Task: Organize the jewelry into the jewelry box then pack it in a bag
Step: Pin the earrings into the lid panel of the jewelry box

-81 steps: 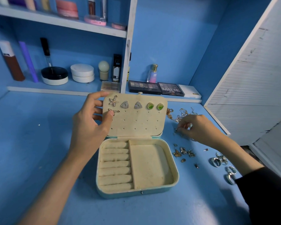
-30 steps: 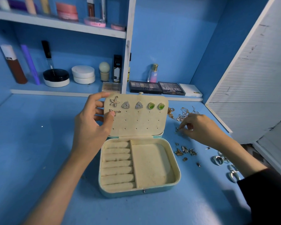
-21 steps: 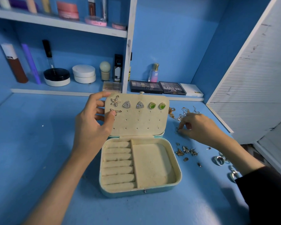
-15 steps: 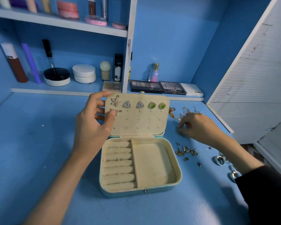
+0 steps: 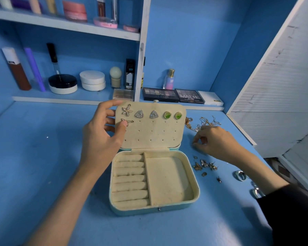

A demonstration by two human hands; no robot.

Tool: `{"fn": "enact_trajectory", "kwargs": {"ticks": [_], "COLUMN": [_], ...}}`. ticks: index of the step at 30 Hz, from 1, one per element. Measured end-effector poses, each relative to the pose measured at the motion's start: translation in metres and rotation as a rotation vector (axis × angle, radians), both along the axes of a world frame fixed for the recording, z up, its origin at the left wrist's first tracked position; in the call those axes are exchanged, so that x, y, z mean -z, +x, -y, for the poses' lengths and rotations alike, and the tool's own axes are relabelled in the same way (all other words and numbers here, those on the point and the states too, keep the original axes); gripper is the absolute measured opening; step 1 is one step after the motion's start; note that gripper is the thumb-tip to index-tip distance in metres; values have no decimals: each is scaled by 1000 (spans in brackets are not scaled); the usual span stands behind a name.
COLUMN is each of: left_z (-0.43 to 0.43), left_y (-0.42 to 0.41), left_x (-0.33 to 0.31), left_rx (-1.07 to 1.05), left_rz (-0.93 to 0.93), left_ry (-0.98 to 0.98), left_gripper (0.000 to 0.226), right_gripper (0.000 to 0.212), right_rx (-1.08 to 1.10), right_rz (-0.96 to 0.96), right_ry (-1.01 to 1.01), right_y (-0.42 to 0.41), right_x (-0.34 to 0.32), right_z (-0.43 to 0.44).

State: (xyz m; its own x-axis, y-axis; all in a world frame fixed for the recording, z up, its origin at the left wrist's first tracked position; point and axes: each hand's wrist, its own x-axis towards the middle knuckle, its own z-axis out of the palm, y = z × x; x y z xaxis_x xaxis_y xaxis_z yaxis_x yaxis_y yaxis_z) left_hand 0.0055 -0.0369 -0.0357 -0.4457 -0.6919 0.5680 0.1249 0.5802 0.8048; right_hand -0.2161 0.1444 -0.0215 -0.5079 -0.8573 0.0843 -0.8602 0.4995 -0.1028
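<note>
Blue desk (image 5: pixel 34 157): carries everything, both hands resting over it.
Jewelry box (image 5: pixel 154 206): teal shell, cream lining, open between the hands; ring rolls and tray empty.
Lid (image 5: pixel 158 134): upright, with a star earring (image 5: pixel 127 110), two triangular studs and two green studs pinned in its top row.
Left hand (image 5: pixel 100 139): fingers around the lid's left edge, thumb pressing a small earring (image 5: pixel 127 121) onto it.
Right hand (image 5: pixel 215 142): fingertips pinched together on the desk; what they grip, I cannot tell.
Chains (image 5: pixel 203 122): tangled just beyond the right hand.
Loose earrings (image 5: pixel 204 165): just nearer than that hand.
Silver rings (image 5: pixel 239 175): beside the right forearm.
Writing: "MATTE" on a palette (image 5: pixel 188 95) behind the lid; "SB" on a pink bottle (image 5: pixel 169 79).
</note>
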Motion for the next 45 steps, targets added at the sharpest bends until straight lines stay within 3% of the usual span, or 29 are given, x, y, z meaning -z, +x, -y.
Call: {"fn": "enact_trajectory", "kwargs": {"ticks": [26, 30, 37, 45], "left_z": [-4, -9, -16, -26], "left_y": [2, 8, 27, 47], "left_x": [-2, -2, -1, 14], "left_rx": [-5, -2, 34, 73], "left_rz": [-13, -20, 6, 49], "left_ry": [-7, -30, -136, -254], "left_gripper": [35, 37, 42, 36], "right_gripper": [9, 4, 19, 5], "right_rx": [-20, -19, -53, -121], "right_rz": [12, 135, 367, 585], "right_ry": [45, -73, -199, -344], "right_y": [-2, -2, 2, 34], "right_x": [-5, -11, -34, -69], "right_z": [-9, -11, -12, 10]}}
